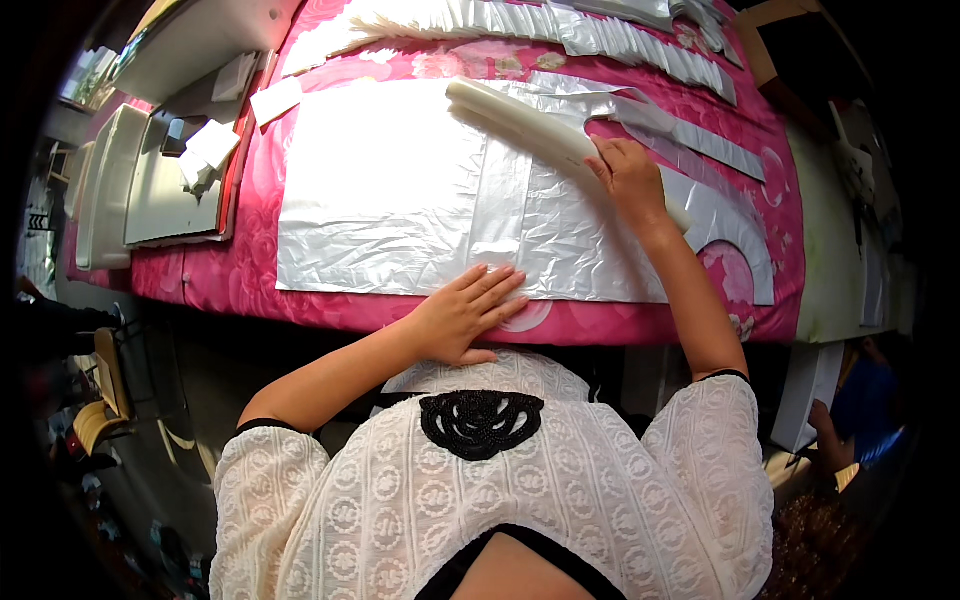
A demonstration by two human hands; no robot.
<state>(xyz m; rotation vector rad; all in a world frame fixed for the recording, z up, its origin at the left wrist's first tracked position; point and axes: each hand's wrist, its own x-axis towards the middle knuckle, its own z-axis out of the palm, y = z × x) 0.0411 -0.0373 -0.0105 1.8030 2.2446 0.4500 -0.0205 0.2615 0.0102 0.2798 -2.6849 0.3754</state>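
Observation:
A white plastic carrier bag (375,190) lies flat on the pink floral tablecloth (215,285), its cut-out handles toward the right. My left hand (470,312) rests palm down with fingers stretched over the bag's near edge, holding nothing. My right hand (627,178) is closed around a long pale tube (520,122). The tube slants across the bag from the far middle to the near right. Whether it touches the bag is hard to make out, and its part under my palm is hidden.
Fanned stacks of white bags (450,18) lie along the far side. A shallow tray (150,205) with folded white pieces (212,145) stands at left, beside a clear plastic bin (105,190). A cardboard box (800,60) is at far right. Another person's hand (825,425) shows at lower right.

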